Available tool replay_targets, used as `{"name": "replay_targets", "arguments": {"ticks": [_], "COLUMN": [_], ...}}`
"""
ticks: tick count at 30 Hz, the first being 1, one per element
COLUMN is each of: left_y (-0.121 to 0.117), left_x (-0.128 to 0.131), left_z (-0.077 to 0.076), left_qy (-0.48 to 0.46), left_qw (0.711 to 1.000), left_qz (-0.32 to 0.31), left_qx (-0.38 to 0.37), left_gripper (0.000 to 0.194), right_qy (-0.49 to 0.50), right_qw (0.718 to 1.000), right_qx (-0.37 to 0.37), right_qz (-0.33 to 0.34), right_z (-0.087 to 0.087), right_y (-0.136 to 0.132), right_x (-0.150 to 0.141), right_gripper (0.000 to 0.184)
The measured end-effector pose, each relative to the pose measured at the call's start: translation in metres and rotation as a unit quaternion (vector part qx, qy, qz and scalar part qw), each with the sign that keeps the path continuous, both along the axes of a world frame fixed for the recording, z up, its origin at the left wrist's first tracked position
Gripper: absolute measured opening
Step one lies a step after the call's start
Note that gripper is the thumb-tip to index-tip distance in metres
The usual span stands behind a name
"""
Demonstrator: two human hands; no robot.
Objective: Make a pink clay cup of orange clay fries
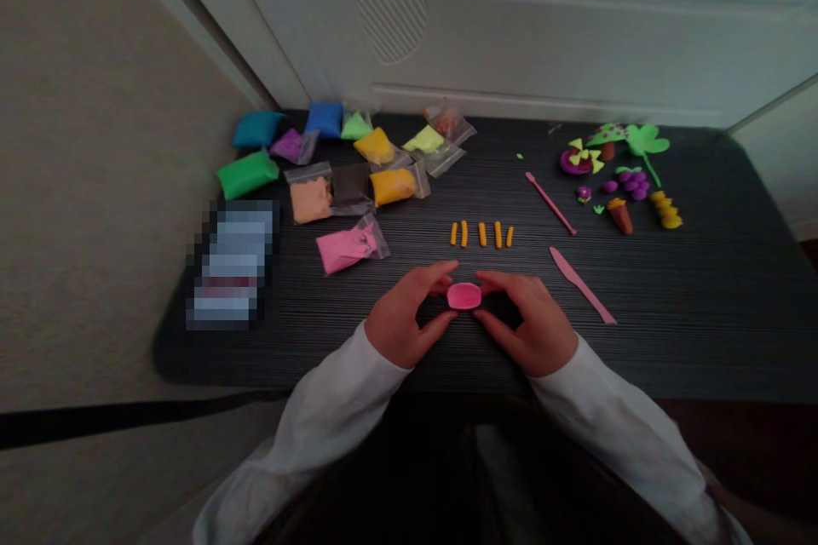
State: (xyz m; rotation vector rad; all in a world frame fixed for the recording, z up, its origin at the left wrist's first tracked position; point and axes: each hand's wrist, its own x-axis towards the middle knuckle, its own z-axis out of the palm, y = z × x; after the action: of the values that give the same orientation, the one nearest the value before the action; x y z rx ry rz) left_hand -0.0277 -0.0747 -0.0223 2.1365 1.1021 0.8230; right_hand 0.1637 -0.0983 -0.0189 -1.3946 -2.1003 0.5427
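Observation:
Between my two hands is a small pink clay piece (463,296), a rounded rectangle with a raised rim like a shallow dish. My left hand (404,315) curves around its left side, thumb at the near edge and fingers at the far edge. My right hand (533,319) pinches from the right in the same way. Just beyond lie several short orange clay sticks (482,234) in a row. To the right rest a pink plastic clay knife (581,285) and a thin pink modelling tool (550,204).
Bags of coloured clay, including a pink clay bag (348,249) and a green bag (248,175), cover the back left of the dark table (722,306). A blurred-screen phone (236,260) lies left. Finished clay figures, such as purple grapes (632,182), stand back right. A white panel (543,43) rises behind.

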Motion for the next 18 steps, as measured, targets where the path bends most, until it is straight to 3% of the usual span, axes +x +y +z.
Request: {"name": "replay_targets", "arguments": {"ticks": [9,18], "left_y": [0.0012,0.0006], "left_x": [0.0026,0.0058], "left_z": [-0.0023,-0.0031], "left_qy": [0.094,0.087], "left_qw": [0.995,0.995], "left_qz": [-0.02,-0.023], "left_qx": [0.04,0.034], "left_gripper": [0.053,0.051], "right_qy": [-0.018,-0.033], "right_qw": [1.0,0.999], "right_qx": [-0.004,-0.012], "right_qz": [0.005,-0.005], "right_z": [-0.0004,0.0013], "right_y": [0.0019,0.0024], "right_x": [-0.001,-0.0039], "right_gripper": [0.039,0.036]}}
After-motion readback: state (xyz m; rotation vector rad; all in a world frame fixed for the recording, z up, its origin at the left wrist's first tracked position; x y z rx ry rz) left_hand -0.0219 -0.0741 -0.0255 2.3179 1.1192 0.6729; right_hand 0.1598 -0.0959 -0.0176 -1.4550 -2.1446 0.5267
